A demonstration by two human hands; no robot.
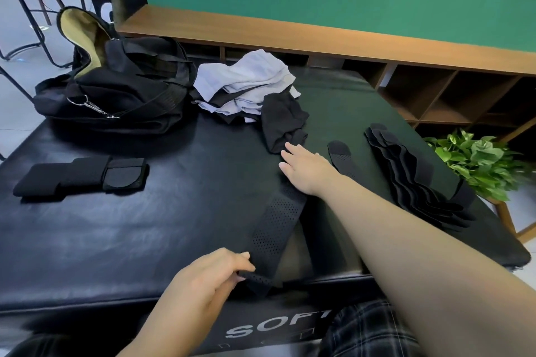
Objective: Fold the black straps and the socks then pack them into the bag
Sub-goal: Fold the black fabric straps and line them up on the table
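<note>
Nearest the body, the left hand (208,275) pinches the near end of a perforated black strap (272,229) between thumb and curled fingers, right at the front edge of the black padded table (116,240). From that pinch the strap runs away and to the right, its long axis pointing diagonally toward the right hand (304,166), which lies flat with straight fingers pressing the strap's far end down. So the strap is stretched between the two hands, and a fold would probably mean bringing the near end, held by the left hand, up along that axis to meet the end under the right palm.

Just beyond the right fingertips lies a black sock (282,122), nearly touching them. To the right of that hand sit a single short strap (342,158) and, further right, a fanned stack of straps (417,180). Well left of the left hand rests a folded strap bundle (78,175). Farther off, past the black sock, is a heap of pale socks (246,84), and beyond on the left the black bag (116,90) stands open.
</note>
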